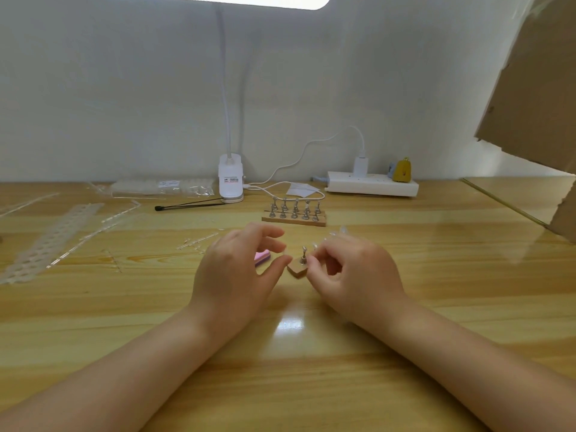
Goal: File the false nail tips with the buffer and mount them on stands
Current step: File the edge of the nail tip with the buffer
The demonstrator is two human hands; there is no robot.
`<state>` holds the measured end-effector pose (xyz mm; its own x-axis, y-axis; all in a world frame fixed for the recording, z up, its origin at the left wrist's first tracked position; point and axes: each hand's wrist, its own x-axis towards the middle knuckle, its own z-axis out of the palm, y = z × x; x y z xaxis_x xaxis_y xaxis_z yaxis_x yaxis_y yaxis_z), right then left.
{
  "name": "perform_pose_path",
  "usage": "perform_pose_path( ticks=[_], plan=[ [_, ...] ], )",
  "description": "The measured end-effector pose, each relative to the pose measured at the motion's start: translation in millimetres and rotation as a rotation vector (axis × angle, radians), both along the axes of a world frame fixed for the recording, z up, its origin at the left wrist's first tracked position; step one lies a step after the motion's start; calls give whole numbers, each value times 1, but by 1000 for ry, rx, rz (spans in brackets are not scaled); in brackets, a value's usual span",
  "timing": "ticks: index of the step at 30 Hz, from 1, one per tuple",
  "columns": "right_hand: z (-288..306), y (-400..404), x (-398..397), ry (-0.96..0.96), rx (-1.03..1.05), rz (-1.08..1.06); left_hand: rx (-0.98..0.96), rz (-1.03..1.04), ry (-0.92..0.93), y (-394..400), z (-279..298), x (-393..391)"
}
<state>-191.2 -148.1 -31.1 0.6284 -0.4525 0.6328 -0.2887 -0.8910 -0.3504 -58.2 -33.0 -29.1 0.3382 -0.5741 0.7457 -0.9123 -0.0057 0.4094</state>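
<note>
A small silver metal stand on a tan wooden block [301, 265] sits on the pale wooden counter [436, 275] directly between the two hands. The left hand [237, 275] hovers with fingers loosely spread, holding nothing, and a pink buffer block [261, 258] lies just behind it. The right hand [352, 275] is curled, fingertips pinched beside the stand; whether they grip a clear nail tip cannot be told.

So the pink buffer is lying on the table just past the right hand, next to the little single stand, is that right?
Not quite: the head view shows the pink buffer lying on the table just past the left hand, not the right hand. It is indeed next to the little single stand.
</note>
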Motion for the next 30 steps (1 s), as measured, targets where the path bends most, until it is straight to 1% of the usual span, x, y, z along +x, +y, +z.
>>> perform_pose_path(
  ticks=[1, 2, 5, 8, 16, 19, 21, 27, 30],
  plan=[
    [1, -2, 1, 51, -64, -34, 2, 4, 4, -1, -1, 0],
    [0, -3, 2, 104, -84, -67, 4, 6, 5, -2, -1, 1],
    [-1, -7, 6, 260, -94, -141, 12, 7, 3, -3, -3, 1],
    [0, -8, 8, 301, -62, -132, 24, -1, 1, -4, -4, 0],
    [-2, -8, 14, 313, 38, -92, 42, -15, 27, -6, -5, 1],
    [-1, -7, 15, 297, 75, -84, 57, -63, 111, -6, -6, -1],
    [-1, -6, 14, 271, 87, -83, 66, -77, 132, -6, -8, 0],
    [-2, 0, 12, 222, -9, -27, 63, -78, 143, -6, -7, 0],
    [-3, 2, 11, 145, -33, 29, 45, -77, 122, -6, -7, 0]
  ],
)
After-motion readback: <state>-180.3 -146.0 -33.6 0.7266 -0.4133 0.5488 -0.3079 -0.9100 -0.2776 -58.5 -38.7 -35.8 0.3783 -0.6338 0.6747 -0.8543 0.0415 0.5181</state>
